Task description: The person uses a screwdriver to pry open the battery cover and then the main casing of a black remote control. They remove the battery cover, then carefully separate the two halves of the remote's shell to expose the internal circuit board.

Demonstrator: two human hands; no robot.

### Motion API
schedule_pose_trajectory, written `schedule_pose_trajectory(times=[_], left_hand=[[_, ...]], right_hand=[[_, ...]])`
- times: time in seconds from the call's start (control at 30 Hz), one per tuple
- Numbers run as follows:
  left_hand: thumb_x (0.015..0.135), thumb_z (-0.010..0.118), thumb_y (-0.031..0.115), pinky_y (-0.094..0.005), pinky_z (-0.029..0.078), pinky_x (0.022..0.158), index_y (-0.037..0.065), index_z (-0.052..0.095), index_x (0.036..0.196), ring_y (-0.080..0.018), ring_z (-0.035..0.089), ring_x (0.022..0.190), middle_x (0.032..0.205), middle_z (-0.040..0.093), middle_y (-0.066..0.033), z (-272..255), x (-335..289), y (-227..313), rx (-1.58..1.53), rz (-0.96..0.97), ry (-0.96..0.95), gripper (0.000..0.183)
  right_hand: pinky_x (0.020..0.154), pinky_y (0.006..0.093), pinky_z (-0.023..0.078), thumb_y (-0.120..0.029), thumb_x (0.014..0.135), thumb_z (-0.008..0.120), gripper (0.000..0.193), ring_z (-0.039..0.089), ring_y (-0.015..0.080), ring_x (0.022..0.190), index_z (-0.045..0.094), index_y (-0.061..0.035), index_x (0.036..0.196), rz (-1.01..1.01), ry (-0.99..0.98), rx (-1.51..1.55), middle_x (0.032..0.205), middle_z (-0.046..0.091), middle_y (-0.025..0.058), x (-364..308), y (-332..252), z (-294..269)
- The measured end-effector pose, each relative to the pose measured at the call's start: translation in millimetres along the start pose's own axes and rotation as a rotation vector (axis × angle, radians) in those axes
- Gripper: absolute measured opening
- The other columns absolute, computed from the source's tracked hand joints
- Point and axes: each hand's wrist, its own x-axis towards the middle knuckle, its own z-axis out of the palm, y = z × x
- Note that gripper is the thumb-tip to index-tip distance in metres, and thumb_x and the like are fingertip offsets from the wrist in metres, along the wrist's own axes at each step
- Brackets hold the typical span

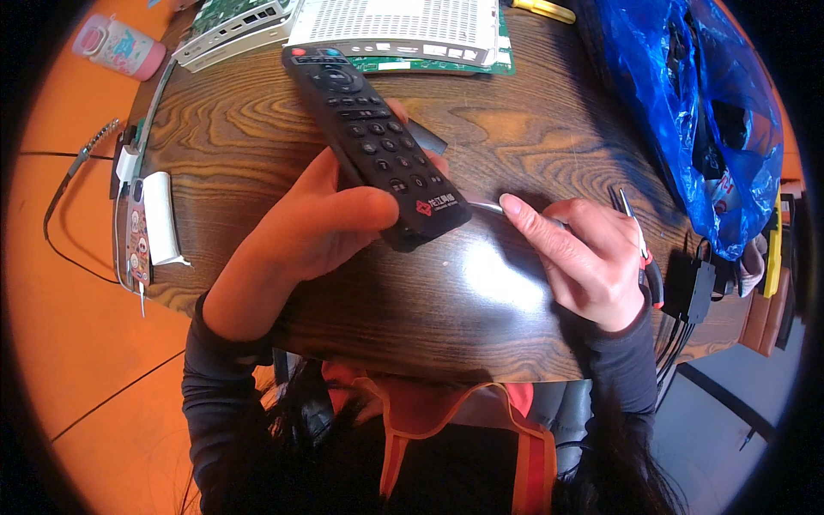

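L hand (pixel 313 227) fingers wrap black remote (pixel 373 142), R hand (pixel 588 257) fingers pinch metal tool (pixel 486 207); blue bag (pixel 687 103) & white router (pixel 399 26) nearby.

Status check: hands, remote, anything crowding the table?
Left hand grips black remote. Right hand holds thin metal tool at remote's bottom edge. Pliers beside right hand, blue bag beyond.

Dark grey long sleeves, orange-trimmed apron, bare hands.

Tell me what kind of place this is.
Probably an electronics repair bench: the left hand holds a black remote control over a round wooden table, an opened white device with a green circuit board lies behind.
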Motion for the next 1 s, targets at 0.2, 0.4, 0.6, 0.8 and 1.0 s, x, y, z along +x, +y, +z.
schedule_pose_trajectory(times=[0.2,0.4,0.6,0.8,1.0], left_hand=[[0.069,0.079,0.024,-0.0384,0.047,0.086,0.014,0.025,0.138,-0.0302,0.055,0.106,0.116,0.049,-0.0173,4,-3,6,-0.105,-0.123,-0.006,0.088],[0.062,0.084,0.027,-0.0434,0.049,0.072,0.021,0.015,0.144,-0.0359,0.058,0.09,0.109,0.04,-0.0163,15,-5,1,-0.054,-0.258,0.017,0.108],[0.057,0.087,0.013,-0.0497,0.051,0.085,0.016,0.015,0.141,-0.0399,0.058,0.099,0.113,0.043,-0.0195,8,-4,0,-0.18,-0.294,-0.093,0.111],[0.059,0.087,0.022,-0.0337,0.045,0.092,0.01,0.026,0.136,-0.0233,0.056,0.108,0.117,0.052,-0.0167,3,-2,-6,-0.207,-0.243,-0.323,0.1],[0.06,0.086,0.019,-0.0333,0.045,0.091,0.009,0.027,0.135,-0.0226,0.057,0.104,0.115,0.053,-0.0161,6,-2,-7,-0.141,-0.132,-0.321,0.096]], right_hand=[[0.043,0.0254,0.045,-0.005,0.065,0.067,0.047,0.051,0.0123,0.051,0.068,-0.0193,0.11,-0.024,0.039,-0.077,0.066,0.049,0.0014,0,-9,-4],[0.043,0.0247,0.044,-0.007,0.066,0.067,0.045,0.05,0.0123,0.049,0.067,-0.0159,0.11,-0.106,0.023,0.03,0.065,0.048,0.0011,2,-5,-5],[0.049,0.0278,0.045,-0.005,0.083,0.061,0.031,0.053,0.0183,0.052,0.063,-0.0067,0.114,0.091,-0.107,0.766,0.069,0.055,0.0043,0,-6,6],[0.054,0.0227,0.041,-0.008,0.091,0.055,0.027,0.051,0.0078,0.061,0.058,0.0005,0.117,0.411,-0.274,1.563,0.075,0.059,0.002,-13,-14,19],[0.059,0.0243,0.045,-0.005,0.09,0.056,0.025,0.054,0.0098,0.064,0.059,0.0016,0.114,0.459,-0.307,1.707,0.088,0.065,0.0074,-8,-18,17]])
